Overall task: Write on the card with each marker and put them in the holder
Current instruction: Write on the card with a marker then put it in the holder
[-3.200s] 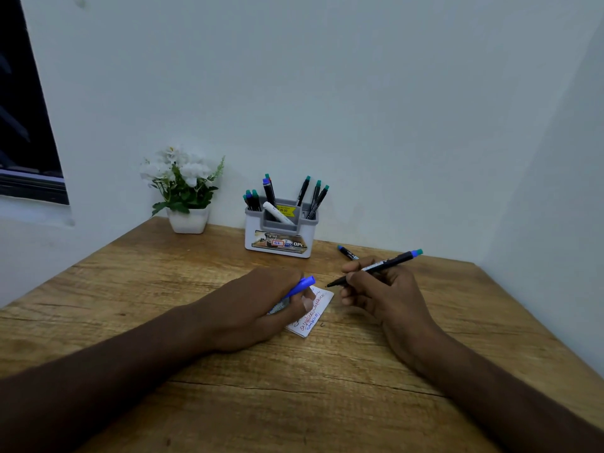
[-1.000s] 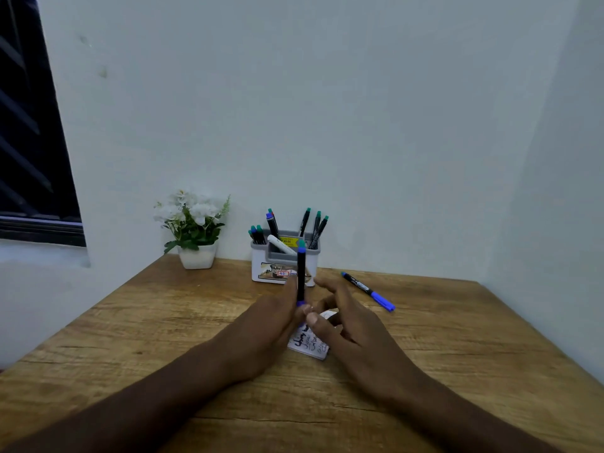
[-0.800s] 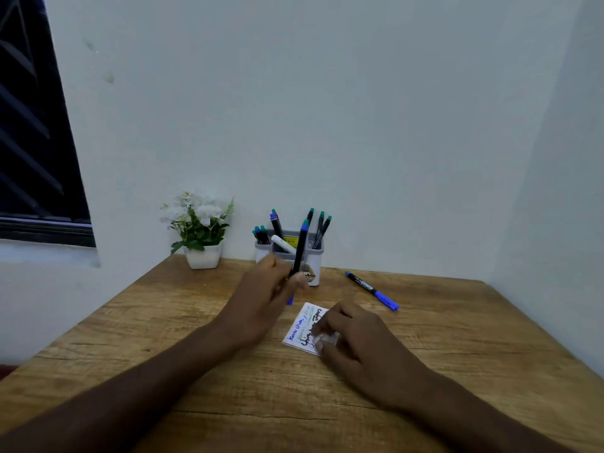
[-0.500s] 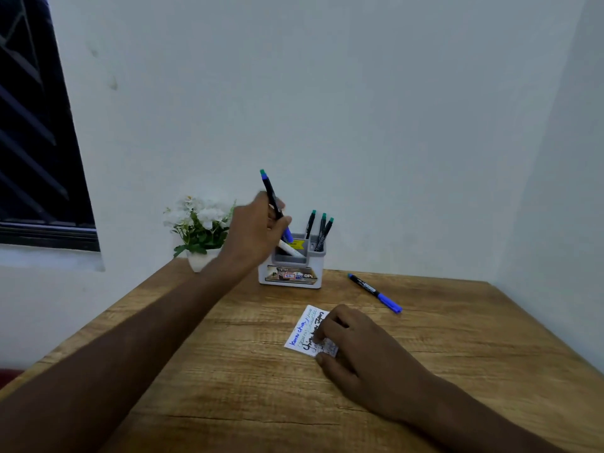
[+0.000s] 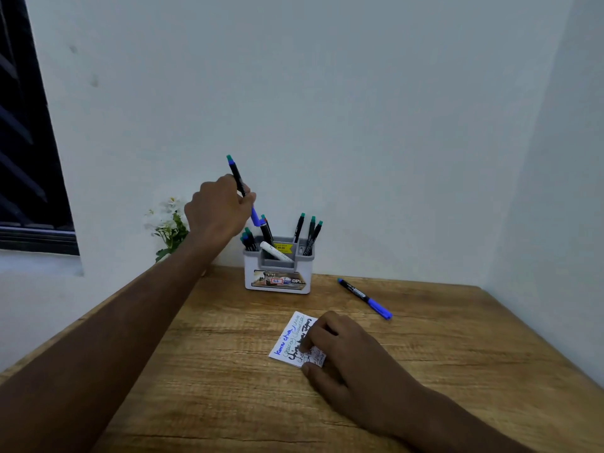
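Observation:
My left hand (image 5: pixel 217 209) grips a black marker (image 5: pixel 236 174) with a blue cap, held cap-down just above the left side of the grey and white holder (image 5: pixel 277 274). Several markers with green ends stand in the holder, with a white one lying across it. My right hand (image 5: pixel 343 349) rests on the small white card (image 5: pixel 291 336), fingers curled over its right part; handwriting in blue, green and black shows on the card. Another black marker with a blue cap (image 5: pixel 364 298) lies on the table to the right of the holder.
A small white pot of white flowers (image 5: pixel 168 223) stands behind my left forearm by the wall. White walls close the wooden table (image 5: pixel 457 354) at the back and right. A dark window (image 5: pixel 23 158) is on the left.
My left hand carried the capped marker up from the card to above the holder. My right hand let go of it and settled on the card.

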Demonstrator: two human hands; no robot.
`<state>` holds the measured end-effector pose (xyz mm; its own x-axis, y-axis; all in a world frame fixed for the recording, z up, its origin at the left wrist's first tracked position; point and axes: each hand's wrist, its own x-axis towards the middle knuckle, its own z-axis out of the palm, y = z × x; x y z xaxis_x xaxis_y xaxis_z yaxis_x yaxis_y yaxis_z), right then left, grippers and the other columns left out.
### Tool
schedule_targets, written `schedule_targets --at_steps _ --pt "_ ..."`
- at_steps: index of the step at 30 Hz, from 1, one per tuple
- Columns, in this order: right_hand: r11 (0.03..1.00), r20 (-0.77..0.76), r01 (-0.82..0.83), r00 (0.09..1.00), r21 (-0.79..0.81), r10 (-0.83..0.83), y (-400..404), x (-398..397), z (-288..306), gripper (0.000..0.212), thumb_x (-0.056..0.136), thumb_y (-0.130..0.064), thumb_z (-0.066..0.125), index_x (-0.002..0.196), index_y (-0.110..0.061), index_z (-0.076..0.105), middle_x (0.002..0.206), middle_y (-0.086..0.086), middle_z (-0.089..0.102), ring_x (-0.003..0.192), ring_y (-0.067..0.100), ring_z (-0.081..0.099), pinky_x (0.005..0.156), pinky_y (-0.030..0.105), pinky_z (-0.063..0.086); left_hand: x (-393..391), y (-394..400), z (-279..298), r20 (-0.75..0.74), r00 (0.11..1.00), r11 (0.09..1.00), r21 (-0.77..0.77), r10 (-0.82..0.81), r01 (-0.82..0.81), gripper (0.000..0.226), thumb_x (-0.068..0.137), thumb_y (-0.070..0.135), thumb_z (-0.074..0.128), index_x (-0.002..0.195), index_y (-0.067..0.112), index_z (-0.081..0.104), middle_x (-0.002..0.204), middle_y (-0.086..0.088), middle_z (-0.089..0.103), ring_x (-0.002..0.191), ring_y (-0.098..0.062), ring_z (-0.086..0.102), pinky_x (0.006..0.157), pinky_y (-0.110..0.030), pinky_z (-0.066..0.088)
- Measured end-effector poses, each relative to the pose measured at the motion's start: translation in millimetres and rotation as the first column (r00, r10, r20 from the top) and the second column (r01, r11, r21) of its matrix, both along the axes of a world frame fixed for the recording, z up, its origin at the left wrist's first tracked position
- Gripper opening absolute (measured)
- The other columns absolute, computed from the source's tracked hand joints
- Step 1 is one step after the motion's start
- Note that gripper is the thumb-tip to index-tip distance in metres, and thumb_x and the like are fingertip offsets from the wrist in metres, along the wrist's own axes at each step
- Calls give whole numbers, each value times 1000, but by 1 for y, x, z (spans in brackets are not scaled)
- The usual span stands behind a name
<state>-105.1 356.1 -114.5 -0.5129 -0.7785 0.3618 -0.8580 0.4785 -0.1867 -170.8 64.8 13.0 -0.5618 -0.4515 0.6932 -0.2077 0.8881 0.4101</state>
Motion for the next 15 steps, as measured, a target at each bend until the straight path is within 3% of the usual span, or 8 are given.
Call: schedule_targets --at_steps 7,10,15 --pt "999 25 -7 1000 -43 9 0 -1 -2 27 103 -49 52 127 -37 59 122 -20 47 111 -6 43 86 10 36 -5 1 -10 267 962 998 57 -48 34 39 97 52 63 98 13 65 94 -12 66 87 -34 67 71 -40 54" --pt "999 16 -3 1000 -46 4 0 -2 -3 25 103 -48 53 124 -36 60 120 -19 48 108 -5 42 84 8 33 -4 1 -8 264 962 994 93 -73 49 46 98 56 60 97 10 62 94 -12 62 86 -33 64 74 -40 54" --pt "999 16 -4 1000 -43 4 -1 -2 -2 25 103 -48 53 125 -36 60 121 -18 48 110 -2 44 87 14 38 7 -2 9 242 964 991 103 -106 83 62 98 70 45 92 18 77 96 -8 76 89 -31 70 85 -42 55"
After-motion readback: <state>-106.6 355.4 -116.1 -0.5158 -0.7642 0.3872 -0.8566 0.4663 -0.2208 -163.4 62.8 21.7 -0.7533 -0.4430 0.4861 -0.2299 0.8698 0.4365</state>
